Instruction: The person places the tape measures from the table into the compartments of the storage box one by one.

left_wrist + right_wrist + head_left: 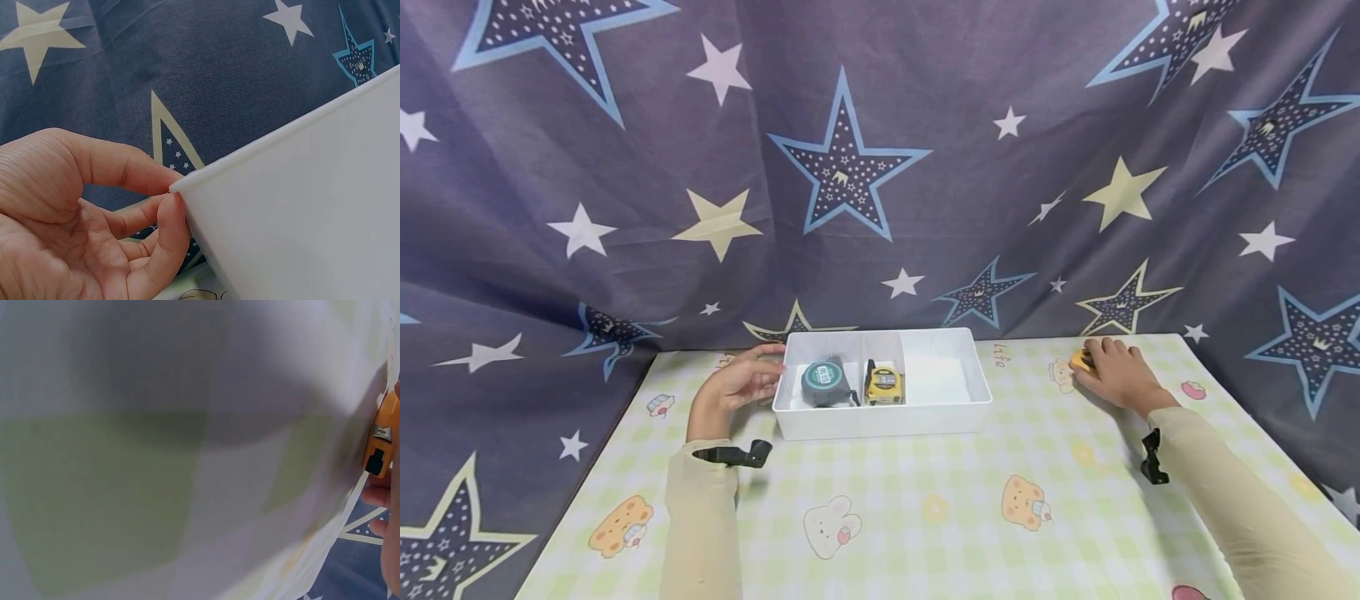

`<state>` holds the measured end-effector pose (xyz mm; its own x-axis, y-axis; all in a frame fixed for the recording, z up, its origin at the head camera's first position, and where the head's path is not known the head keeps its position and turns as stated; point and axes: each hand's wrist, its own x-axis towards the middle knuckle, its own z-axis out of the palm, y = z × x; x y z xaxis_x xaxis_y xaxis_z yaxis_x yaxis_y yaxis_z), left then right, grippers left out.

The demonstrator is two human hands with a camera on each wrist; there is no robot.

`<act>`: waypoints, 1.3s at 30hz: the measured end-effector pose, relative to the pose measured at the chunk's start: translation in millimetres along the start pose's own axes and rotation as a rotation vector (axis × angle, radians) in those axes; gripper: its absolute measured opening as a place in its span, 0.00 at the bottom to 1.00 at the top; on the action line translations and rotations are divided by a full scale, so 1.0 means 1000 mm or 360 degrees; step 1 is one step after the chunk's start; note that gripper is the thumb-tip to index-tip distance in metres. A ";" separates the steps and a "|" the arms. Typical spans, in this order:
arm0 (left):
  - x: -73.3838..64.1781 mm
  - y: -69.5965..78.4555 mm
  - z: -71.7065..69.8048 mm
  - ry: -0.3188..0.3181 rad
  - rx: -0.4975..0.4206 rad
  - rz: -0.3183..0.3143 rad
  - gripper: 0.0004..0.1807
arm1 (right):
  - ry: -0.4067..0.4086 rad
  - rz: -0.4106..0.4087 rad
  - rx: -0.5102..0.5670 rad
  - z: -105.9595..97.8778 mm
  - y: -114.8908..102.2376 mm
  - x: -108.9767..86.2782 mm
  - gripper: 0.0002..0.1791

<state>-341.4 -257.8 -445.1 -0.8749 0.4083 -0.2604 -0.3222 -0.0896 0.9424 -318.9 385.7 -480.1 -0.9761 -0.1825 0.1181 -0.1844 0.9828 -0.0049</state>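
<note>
A white divided box [880, 422] stands toward the back of the table. My left hand [741, 385] is at its left end, with fingertips touching the rim corner [181, 185] in the left wrist view. Inside the box, a grey-and-teal tape measure [824, 379] lies in the left compartment and a yellow-and-black tape measure [883, 385] in the middle one. Off to the right, near the table's back edge, my right hand [1118, 375] grips an orange-yellow tape measure [1081, 360], mostly hidden under the fingers; its case [389, 415] shows silver and black parts at one end.
A green-and-white checked cloth with cartoon prints covers the table [925, 533]. Behind it hangs a dark blue curtain [880, 275] with stars. The box's right compartment [936, 381] shows its bare white floor. Black wrist mounts [733, 454] sit on both sleeves.
</note>
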 end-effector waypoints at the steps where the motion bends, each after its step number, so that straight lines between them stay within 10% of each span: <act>1: 0.000 0.000 0.000 0.0004 -0.0006 0.0000 0.27 | -0.0003 0.0002 -0.0002 0.000 0.000 0.000 0.31; 39: -0.001 0.000 0.001 0.0018 -0.0056 0.0002 0.23 | -0.0021 -0.0009 0.0039 0.007 0.000 0.002 0.32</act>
<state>-340.0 -257.1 -444.5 -0.8792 0.3981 -0.2616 -0.3335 -0.1222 0.9348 -322.1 385.1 -486.5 -0.9765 -0.1883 0.1050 -0.1923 0.9809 -0.0286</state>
